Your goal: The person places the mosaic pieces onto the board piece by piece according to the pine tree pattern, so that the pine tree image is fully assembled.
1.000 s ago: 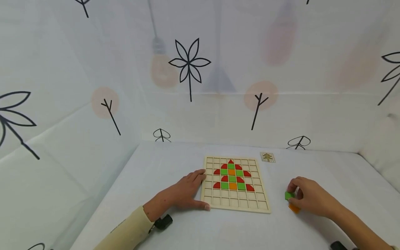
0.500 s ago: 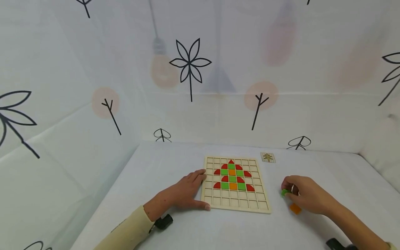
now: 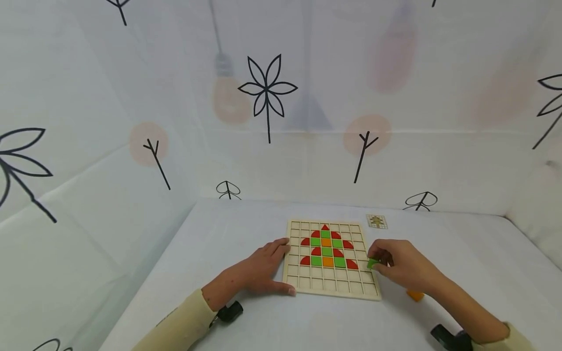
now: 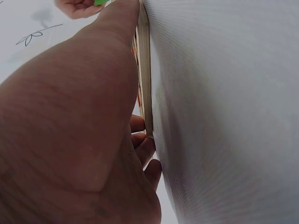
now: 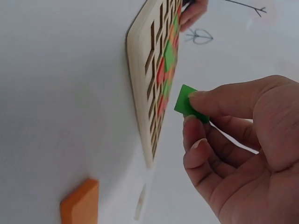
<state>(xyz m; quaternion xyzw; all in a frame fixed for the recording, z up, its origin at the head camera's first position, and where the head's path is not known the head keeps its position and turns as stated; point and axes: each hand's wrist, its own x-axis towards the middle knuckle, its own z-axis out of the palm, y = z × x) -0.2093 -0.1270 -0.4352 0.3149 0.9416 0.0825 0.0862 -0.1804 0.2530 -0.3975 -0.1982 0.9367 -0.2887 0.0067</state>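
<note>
A wooden grid board (image 3: 307, 282) lies on the white table, with red, green and orange tiles set in its cells as a tree shape. My left hand (image 3: 261, 268) rests at the board's left edge, fingers spread and relaxed, thumb at the near left corner. In the left wrist view its fingertips touch the board's side. My right hand (image 3: 406, 263) pinches a green square tile (image 5: 184, 100) between thumb and fingers, over the board's right edge in the head view. An orange tile (image 3: 414, 295) lies on the table below the right wrist.
A small pattern card (image 3: 376, 221) with a tree picture lies beyond the board's far right corner. White cloth walls (image 3: 307, 165) with printed plants and lamps rise behind and to both sides of the table.
My right hand has lifted the green tile away from beside the orange one and carried it left to the board's edge. The left hand and the board have stayed put.
</note>
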